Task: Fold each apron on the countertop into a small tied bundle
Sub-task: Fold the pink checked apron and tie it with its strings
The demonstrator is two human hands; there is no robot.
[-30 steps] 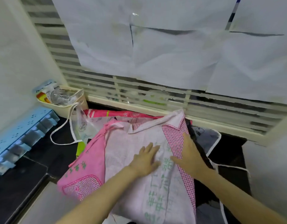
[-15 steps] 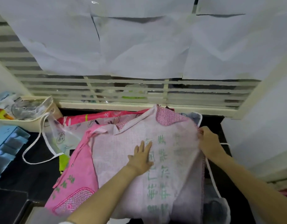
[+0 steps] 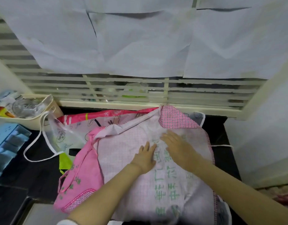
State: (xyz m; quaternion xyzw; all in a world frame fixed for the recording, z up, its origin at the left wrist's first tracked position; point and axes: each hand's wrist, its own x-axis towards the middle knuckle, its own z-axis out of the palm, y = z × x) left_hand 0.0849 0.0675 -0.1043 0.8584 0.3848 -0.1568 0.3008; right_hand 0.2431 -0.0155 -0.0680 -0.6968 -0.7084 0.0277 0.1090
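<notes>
Under both flat, open hands — left [image 3: 145, 157], right [image 3: 177, 146] — lies the checked apron [image 3: 123, 148].

You have two hands, left hand [image 3: 145, 157] and right hand [image 3: 177, 146], on one pale checked apron [image 3: 123, 151]. Under it count at least three more: pink apron [image 3: 85, 172], clear printed apron [image 3: 65, 135], red apron [image 3: 107, 114]. Left of it: one cream basket [image 3: 54, 108], one blue rack [image 3: 8, 143].
</notes>
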